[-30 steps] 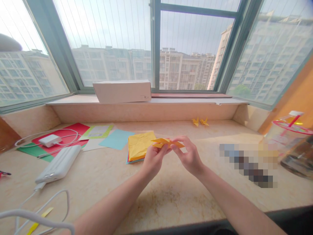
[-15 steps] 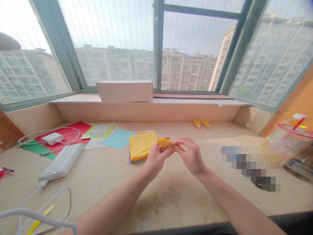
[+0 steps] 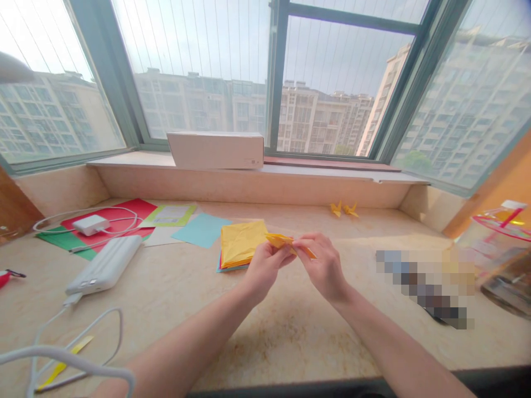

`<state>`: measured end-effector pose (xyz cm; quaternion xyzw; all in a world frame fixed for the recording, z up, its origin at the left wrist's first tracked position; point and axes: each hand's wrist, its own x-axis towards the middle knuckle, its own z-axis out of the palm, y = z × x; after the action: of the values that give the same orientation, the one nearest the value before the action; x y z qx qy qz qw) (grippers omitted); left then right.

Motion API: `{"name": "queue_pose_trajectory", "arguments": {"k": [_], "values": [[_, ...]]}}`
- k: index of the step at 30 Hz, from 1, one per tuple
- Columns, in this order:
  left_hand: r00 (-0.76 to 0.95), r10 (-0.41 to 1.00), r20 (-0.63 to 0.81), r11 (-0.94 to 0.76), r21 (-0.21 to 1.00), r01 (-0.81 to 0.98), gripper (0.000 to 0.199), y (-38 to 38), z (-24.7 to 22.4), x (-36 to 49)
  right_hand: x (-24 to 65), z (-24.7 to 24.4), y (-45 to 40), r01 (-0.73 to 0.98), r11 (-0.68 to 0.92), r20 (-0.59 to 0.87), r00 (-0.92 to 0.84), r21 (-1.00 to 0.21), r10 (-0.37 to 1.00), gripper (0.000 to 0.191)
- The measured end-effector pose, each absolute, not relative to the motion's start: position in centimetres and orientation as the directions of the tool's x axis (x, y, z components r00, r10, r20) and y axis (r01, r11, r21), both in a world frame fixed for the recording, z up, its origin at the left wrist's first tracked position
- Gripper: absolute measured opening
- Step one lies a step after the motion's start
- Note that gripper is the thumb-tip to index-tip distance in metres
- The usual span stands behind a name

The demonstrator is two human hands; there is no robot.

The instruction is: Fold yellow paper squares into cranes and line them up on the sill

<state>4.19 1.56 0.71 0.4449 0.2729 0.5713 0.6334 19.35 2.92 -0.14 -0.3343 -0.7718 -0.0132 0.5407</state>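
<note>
A small folded piece of yellow paper [image 3: 279,239] is held between both hands above the counter. My left hand [image 3: 269,265] pinches its left and lower part, just right of a paper stack. My right hand [image 3: 323,262] grips its right end, where a pointed yellow bit shows between thumb and fingers. The stack [image 3: 240,245] has wrinkled yellow sheets on top and red and blue edges beneath. Two folded yellow paper birds [image 3: 343,209] stand near the back wall of the counter.
Left on the counter [image 3: 290,342] lie a white power bank [image 3: 105,264], a charger [image 3: 91,224] with cables, and red, green and blue sheets [image 3: 199,229]. A white box [image 3: 215,151] sits on the sill. At right are a blurred object [image 3: 421,287] and a cup [image 3: 489,237].
The yellow piece has turned slightly, and a pointed end now shows past my right fingertips. The whole view has shifted a little.
</note>
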Motion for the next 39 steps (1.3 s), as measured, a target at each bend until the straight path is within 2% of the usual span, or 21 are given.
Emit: {"name": "queue_pose_trajectory", "arguments": {"k": [5,12,16,22,29,35,39], "values": [[0.229,0.958,0.172,-0.053,0.891,-0.451,0.026,1.9,0.53,4.04,19.29,-0.29,3.13,0.524,0.744,0.809,-0.162,-0.414,0.565,0.021],[0.31,0.908,0.282,-0.181,0.931,-0.316,0.025,2.07,0.71,3.62,19.49,0.13,3.18,0.478,0.73,0.795,-0.101,-0.489,0.599,0.013],[0.315,0.906,0.284,-0.174,0.926,-0.336,0.025,2.04,0.81,3.54,19.43,0.31,2.94,0.459,0.725,0.783,-0.094,-0.514,0.615,0.012],[0.232,0.943,0.237,-0.135,0.913,-0.386,0.025,2.15,0.34,3.73,19.25,0.23,2.73,0.463,0.749,0.794,-0.143,-0.474,0.591,0.008],[0.147,0.968,0.205,-0.128,0.901,-0.415,0.024,1.65,0.82,3.98,19.08,0.01,2.74,0.541,0.768,0.818,-0.229,-0.344,0.528,0.011],[0.183,0.95,0.253,-0.127,0.849,-0.513,0.03,1.23,0.87,4.12,19.75,-0.01,3.32,0.492,0.799,0.815,-0.266,-0.345,0.516,0.016],[0.226,0.93,0.29,-0.17,0.884,-0.435,0.025,1.73,0.2,4.2,20.04,0.1,3.72,0.464,0.792,0.801,-0.248,-0.396,0.546,0.016]]}}
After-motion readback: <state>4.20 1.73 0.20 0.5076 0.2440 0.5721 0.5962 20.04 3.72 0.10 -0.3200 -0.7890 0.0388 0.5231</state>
